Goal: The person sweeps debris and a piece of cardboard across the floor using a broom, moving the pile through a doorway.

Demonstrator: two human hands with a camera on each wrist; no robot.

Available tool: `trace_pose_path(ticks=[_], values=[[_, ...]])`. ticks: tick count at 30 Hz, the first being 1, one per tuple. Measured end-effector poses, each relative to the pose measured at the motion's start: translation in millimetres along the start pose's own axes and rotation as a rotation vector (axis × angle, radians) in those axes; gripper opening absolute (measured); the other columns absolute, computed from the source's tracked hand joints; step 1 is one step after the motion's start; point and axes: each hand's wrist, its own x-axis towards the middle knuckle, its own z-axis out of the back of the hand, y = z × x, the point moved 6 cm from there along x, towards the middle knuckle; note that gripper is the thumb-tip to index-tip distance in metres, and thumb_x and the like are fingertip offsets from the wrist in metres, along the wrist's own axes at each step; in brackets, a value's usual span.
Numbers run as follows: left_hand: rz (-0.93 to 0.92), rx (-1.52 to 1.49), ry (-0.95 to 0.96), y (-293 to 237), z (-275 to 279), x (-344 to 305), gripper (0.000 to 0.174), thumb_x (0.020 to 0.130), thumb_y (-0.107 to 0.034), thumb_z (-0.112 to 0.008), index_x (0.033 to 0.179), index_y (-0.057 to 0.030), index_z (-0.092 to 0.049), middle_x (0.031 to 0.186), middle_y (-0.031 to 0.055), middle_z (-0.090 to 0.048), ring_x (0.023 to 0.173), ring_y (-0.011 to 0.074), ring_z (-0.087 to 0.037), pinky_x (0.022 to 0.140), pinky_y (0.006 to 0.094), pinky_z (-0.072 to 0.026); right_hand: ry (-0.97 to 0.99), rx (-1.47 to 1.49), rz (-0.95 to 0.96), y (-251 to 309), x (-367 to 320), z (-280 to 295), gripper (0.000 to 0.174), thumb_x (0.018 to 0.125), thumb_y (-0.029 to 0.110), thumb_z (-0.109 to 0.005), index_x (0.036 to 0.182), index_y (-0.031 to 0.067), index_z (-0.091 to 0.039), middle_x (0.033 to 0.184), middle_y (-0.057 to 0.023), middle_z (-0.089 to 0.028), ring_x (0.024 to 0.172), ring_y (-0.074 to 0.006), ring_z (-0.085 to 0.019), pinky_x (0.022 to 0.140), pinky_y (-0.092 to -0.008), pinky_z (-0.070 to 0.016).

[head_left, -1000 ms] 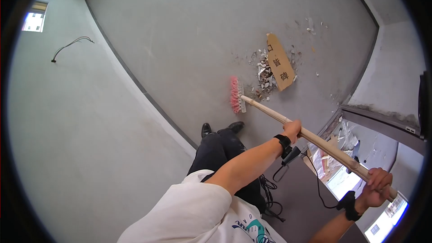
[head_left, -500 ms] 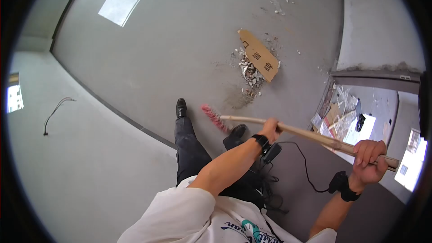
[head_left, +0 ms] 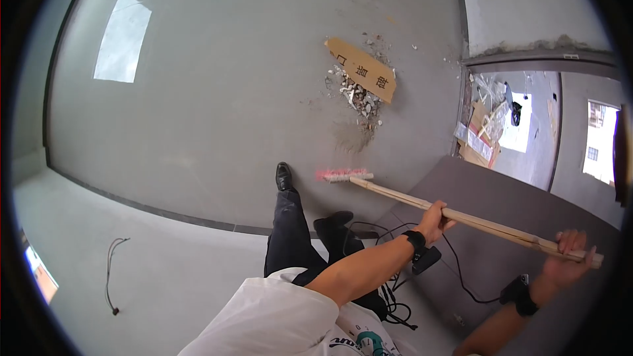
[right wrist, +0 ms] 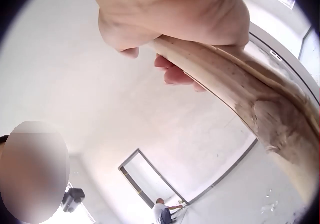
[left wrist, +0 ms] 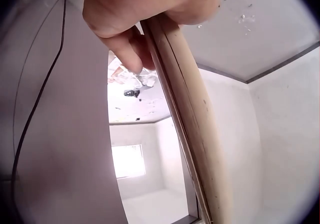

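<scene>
A wooden broom handle [head_left: 484, 225] slants across the head view. The left hand [head_left: 432, 222] grips it around the middle; the right hand [head_left: 566, 258] is wrapped round it close to its top end. In the left wrist view the left hand [left wrist: 150, 8] holds the handle [left wrist: 192, 108], and in the right wrist view fingertips of the right hand [right wrist: 175, 16] curl under it. The pink and white bristle head [head_left: 343, 175] is at the floor, blurred, between the shoes and the rubble pile [head_left: 361, 100]. Cardboard [head_left: 362, 69] with dark characters covers part of that pile.
A dark panel [head_left: 488, 191] stands right of the legs, with black cables [head_left: 395, 306] near it. Beyond a doorway lie plastic and cardboard scraps [head_left: 484, 125]. Another person [right wrist: 162, 214] crouches far off in the right wrist view.
The broom head has swung away from the rubble's side, past the shoes, and turned crosswise. One shoe has stepped apart from the other. The head view has turned; both hands keep their grip.
</scene>
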Motion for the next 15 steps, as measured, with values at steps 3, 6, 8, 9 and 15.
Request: trace_pose_path(ticks=[3, 6, 8, 9, 15], values=[[0.09, -0.008, -0.109, 1.1, 56.7, 18.9, 0.02, 0.085, -0.018, -0.039, 0.084, 0.0015, -0.044, 0.08, 0.0121, -0.053, 0.071, 0.0216, -0.058, 0.05, 0.0275, -0.0547, -0.029, 0.04, -0.096, -47.3, -4.3, -21.5, 0.038, 0.089, 0.04, -0.034, 0.064, 0.0116, -0.036, 0.051, -0.0032, -0.034, 0.044, -0.0139, -0.034, 0.051, -0.0272, -0.0328], [0.131, 0.066, -0.178, -26.0, 97.0, 47.4, 0.018, 0.085, -0.015, -0.039, 0.082, 0.0017, -0.045, 0.079, 0.0146, -0.057, 0.067, 0.0216, -0.058, 0.047, 0.027, -0.0533, -0.071, 0.029, -0.101, -86.2, -20.1, -55.1, 0.042, 0.087, 0.044, -0.035, 0.062, 0.0111, -0.035, 0.049, -0.0029, -0.034, 0.043, -0.0135, -0.034, 0.048, -0.0264, -0.0316], [-0.001, -0.088, -0.294, -46.4, 86.1, 51.1, 0.015, 0.084, -0.013, -0.039, 0.08, 0.0006, -0.045, 0.074, 0.0124, -0.055, 0.066, 0.0214, -0.058, 0.051, 0.027, -0.0535, -0.048, 0.022, -0.002, -81.3, -30.4, -49.9, 0.044, 0.085, 0.048, -0.037, 0.062, 0.0109, -0.035, 0.049, -0.0024, -0.033, 0.043, -0.013, -0.033, 0.047, -0.0259, -0.0302], [-0.057, -0.077, -0.294, -52.6, 72.2, 54.2, 0.014, 0.083, -0.012, -0.039, 0.08, 0.0001, -0.045, 0.072, 0.0112, -0.054, 0.065, 0.0213, -0.058, 0.053, 0.0269, -0.0533, -0.001, 0.014, 0.077, -76.0, -41.6, -44.9, 0.046, 0.082, 0.052, -0.038, 0.061, 0.0107, -0.034, 0.049, -0.002, -0.033, 0.043, -0.0124, -0.032, 0.046, -0.0254, -0.0288], [-0.019, 0.163, -0.165, 0.7, 38.0, 39.8, 0.013, 0.082, -0.012, -0.039, 0.081, -0.0001, -0.044, 0.071, 0.0098, -0.052, 0.07, 0.0211, -0.059, 0.06, 0.0269, -0.0522, -0.265, 0.005, 0.168, -27.8, -94.0, 35.0, 0.043, 0.077, 0.05, -0.042, 0.061, 0.0111, -0.032, 0.049, -0.0012, -0.031, 0.041, -0.0112, -0.029, 0.044, -0.0242, -0.0248]])
